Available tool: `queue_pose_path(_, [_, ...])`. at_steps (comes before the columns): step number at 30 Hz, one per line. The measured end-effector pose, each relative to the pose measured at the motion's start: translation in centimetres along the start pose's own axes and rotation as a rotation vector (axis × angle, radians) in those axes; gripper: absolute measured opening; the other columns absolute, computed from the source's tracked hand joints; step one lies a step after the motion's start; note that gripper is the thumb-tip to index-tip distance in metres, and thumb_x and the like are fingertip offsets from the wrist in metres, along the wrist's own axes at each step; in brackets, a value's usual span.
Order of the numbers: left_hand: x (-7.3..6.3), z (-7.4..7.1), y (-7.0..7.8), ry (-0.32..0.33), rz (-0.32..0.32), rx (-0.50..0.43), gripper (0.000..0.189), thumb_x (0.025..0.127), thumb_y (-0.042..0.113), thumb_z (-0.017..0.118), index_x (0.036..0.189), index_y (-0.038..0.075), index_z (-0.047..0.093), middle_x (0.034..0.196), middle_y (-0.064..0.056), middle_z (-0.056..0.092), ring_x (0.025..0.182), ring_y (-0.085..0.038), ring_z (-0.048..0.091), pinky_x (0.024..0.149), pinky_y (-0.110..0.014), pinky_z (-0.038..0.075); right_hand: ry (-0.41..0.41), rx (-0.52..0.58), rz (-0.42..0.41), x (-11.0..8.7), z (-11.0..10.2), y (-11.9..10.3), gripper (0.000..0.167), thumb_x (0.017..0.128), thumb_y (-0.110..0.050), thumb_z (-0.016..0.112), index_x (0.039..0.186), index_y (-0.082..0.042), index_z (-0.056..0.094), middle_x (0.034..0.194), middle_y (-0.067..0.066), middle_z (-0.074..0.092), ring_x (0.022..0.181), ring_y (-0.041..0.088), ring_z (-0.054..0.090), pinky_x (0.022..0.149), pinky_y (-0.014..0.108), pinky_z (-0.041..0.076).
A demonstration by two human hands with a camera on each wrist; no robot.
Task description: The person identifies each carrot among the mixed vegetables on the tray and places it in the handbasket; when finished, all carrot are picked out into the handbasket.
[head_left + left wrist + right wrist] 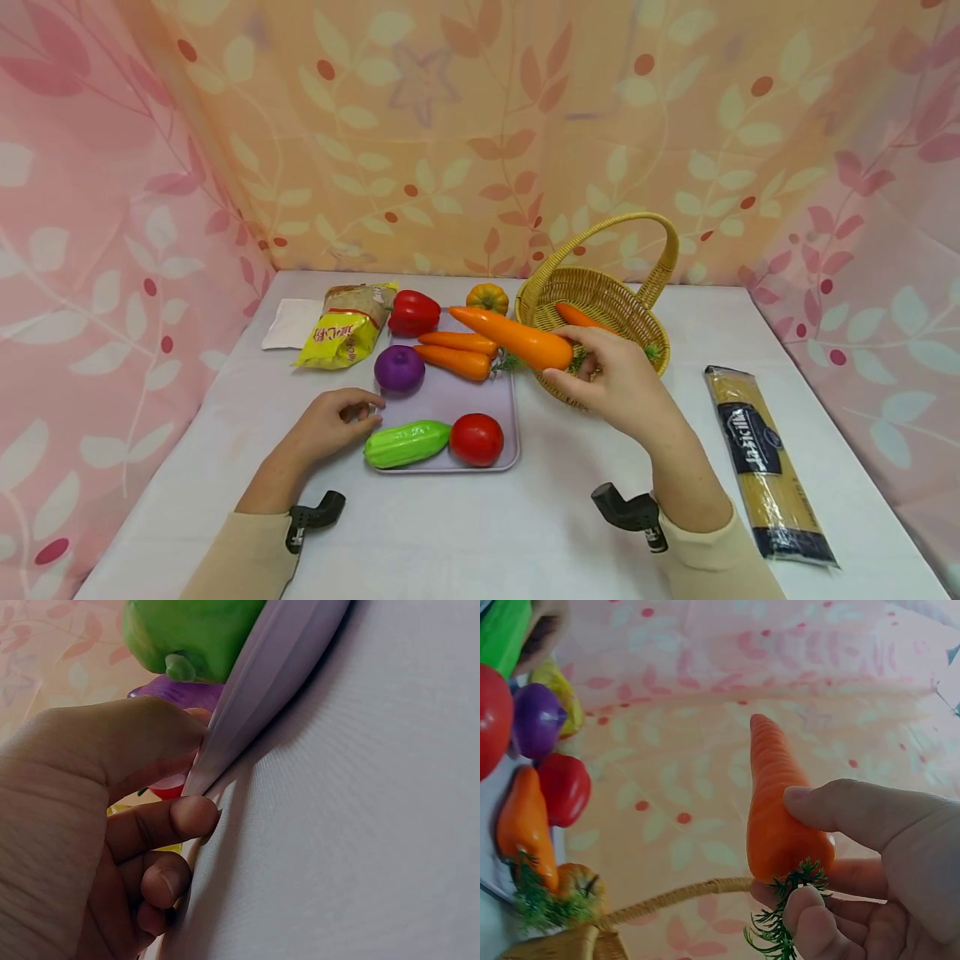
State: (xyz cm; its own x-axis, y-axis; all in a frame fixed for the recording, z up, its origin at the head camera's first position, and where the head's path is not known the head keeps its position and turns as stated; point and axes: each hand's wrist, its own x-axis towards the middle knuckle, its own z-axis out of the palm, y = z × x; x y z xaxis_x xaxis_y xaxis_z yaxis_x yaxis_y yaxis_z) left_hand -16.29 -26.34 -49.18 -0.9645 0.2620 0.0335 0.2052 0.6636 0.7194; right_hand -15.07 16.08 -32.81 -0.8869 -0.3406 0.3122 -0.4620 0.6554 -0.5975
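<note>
Orange carrot point(517, 337): right hand point(622, 379) is pinching its thick end, holding it aloft near the wicker basket point(600, 287); left hand point(333, 427) is resting beside lilac tray point(442, 402), thumb and fingers loosely apart.

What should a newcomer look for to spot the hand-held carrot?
Find the yellow wicker basket with the arched handle, right of the lilac tray. By its left side in the head view, the right hand holds an orange carrot by the thick end, tip pointing left. Unlike the two carrots on the tray and the one in the basket, it is held in the air.
</note>
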Motion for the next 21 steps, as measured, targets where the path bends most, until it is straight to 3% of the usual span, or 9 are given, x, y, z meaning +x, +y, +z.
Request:
queue_pose_path(4, [0.0, 0.0, 0.0, 0.002, 0.005, 0.003, 0.019, 0.092, 0.024, 0.079, 0.110, 0.023, 0.077, 0.083, 0.006, 0.060, 0.083, -0.018, 0.055, 0.073, -0.030, 0.044, 0.053, -0.007, 0.028, -0.7, -1.4, 0.2, 0.051, 0.087, -0.022, 0.085, 0.132, -0.006, 0.066, 0.108, 0.008, 0.068, 0.071, 0.017, 0.056, 0.056, 0.026, 0.048])
queue_pose_path(11, [0.0, 0.0, 0.0, -0.005, -0.003, 0.007, 0.019, 0.092, 0.024, 0.079, 0.111, 0.022, 0.077, 0.083, 0.006, 0.060, 0.084, -0.018, 0.055, 0.074, -0.030, 0.044, 0.113, -0.024, 0.120, -2.3, -3.7, 0.8, 0.049, 0.089, -0.027, 0.083, 0.131, -0.008, 0.065, 0.093, 0.007, 0.065, 0.067, 0.021, 0.056, 0.051, 0.029, 0.048])
queue_pose_path(18, [0.0, 0.0, 0.1, -0.006, -0.009, 0.017, 0.020, 0.093, 0.024, 0.078, 0.112, 0.021, 0.077, 0.084, 0.006, 0.060, 0.084, -0.018, 0.054, 0.074, -0.030, 0.044, 0.108, -0.063, 0.288, -3.8, -5.9, 1.8, 0.059, 0.092, -0.043, 0.077, 0.138, -0.011, 0.060, 0.075, 0.006, 0.063, 0.056, 0.022, 0.053, 0.045, 0.031, 0.041])
queue_pose_path(21, [0.0, 0.0, 0.1, -0.005, -0.009, 0.018, 0.020, 0.093, 0.024, 0.078, 0.112, 0.021, 0.077, 0.083, 0.005, 0.059, 0.084, -0.018, 0.054, 0.074, -0.031, 0.044, 0.091, -0.065, 0.354, -4.0, -6.7, 2.2, 0.064, 0.093, -0.049, 0.074, 0.140, -0.010, 0.057, 0.077, 0.006, 0.063, 0.057, 0.022, 0.053, 0.047, 0.031, 0.040])
